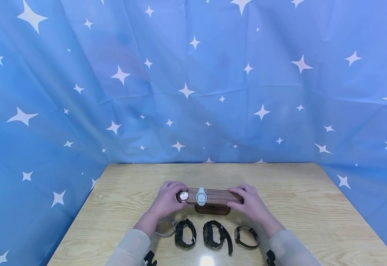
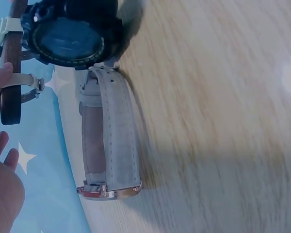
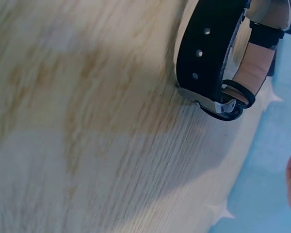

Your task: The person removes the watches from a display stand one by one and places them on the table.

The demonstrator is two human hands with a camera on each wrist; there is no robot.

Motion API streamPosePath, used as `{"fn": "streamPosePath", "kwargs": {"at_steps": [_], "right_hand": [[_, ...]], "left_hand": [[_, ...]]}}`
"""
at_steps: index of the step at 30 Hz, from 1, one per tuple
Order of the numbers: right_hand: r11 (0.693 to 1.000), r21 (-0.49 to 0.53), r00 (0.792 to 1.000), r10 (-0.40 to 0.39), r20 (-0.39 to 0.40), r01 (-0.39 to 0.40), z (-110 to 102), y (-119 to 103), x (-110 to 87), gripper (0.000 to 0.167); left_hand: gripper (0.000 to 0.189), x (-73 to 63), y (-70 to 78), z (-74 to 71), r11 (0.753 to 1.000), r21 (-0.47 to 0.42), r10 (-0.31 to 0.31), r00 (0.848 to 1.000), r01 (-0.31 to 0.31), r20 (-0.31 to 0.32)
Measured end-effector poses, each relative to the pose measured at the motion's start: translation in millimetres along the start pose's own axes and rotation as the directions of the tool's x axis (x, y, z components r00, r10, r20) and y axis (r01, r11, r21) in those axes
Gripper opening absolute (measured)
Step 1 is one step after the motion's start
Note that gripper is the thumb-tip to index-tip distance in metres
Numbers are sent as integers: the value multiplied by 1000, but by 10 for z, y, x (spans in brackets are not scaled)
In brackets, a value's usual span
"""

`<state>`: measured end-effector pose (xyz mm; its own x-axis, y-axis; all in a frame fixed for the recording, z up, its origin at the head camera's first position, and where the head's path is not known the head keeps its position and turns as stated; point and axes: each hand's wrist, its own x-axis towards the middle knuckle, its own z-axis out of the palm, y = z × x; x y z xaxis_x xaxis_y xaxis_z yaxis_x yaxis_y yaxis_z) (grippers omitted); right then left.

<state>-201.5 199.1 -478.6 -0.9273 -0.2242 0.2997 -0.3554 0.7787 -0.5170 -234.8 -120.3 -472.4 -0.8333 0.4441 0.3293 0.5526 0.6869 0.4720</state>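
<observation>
A dark wooden watch stand (image 1: 216, 196) has a horizontal bar above a rounded base (image 1: 212, 210). At the bar's left end, my left hand (image 1: 167, 197) pinches a small round-faced watch (image 1: 184, 195), fingers above and thumb below. In the left wrist view its pale strap (image 2: 22, 80) goes around the bar, with a fingertip on it. A pale mint watch (image 1: 201, 198) sits on the bar near its middle. My right hand (image 1: 251, 202) grips the bar's right end between thumb and fingers; only a bit of that hand shows in the right wrist view.
In front of the stand lie two chunky black watches (image 1: 179, 234) (image 1: 208, 235) and a slimmer black-strapped watch (image 1: 236, 235). A grey-strapped watch (image 2: 120, 136) stands on its side at the left, partly behind my left arm. A blue star-patterned cloth (image 1: 186, 111) hangs behind the wooden table (image 1: 113, 207).
</observation>
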Motion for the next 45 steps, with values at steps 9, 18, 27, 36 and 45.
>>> {"fn": "streamPosePath", "kwargs": {"at_steps": [9, 18, 27, 36, 45], "right_hand": [[1000, -3, 1000, -13, -8, 13, 0, -5, -2, 52], [1000, -13, 1000, -15, -6, 15, -2, -5, -5, 52], [1000, -6, 1000, -12, -8, 12, -8, 4, -4, 52], [1000, -7, 1000, -17, -13, 16, -3, 9, -4, 51], [1000, -8, 1000, -13, -7, 13, 6, 10, 1, 52]], "left_hand": [[58, 12, -33, 14, 998, -58, -28, 999, 30, 44], [60, 47, -36, -56, 990, -113, -65, 986, 83, 151], [63, 15, -74, -133, 991, -93, -78, 982, 94, 170], [60, -35, -113, -165, 997, -45, -61, 990, 67, 129], [53, -85, -142, -189, 998, -16, -64, 993, 66, 95]]}}
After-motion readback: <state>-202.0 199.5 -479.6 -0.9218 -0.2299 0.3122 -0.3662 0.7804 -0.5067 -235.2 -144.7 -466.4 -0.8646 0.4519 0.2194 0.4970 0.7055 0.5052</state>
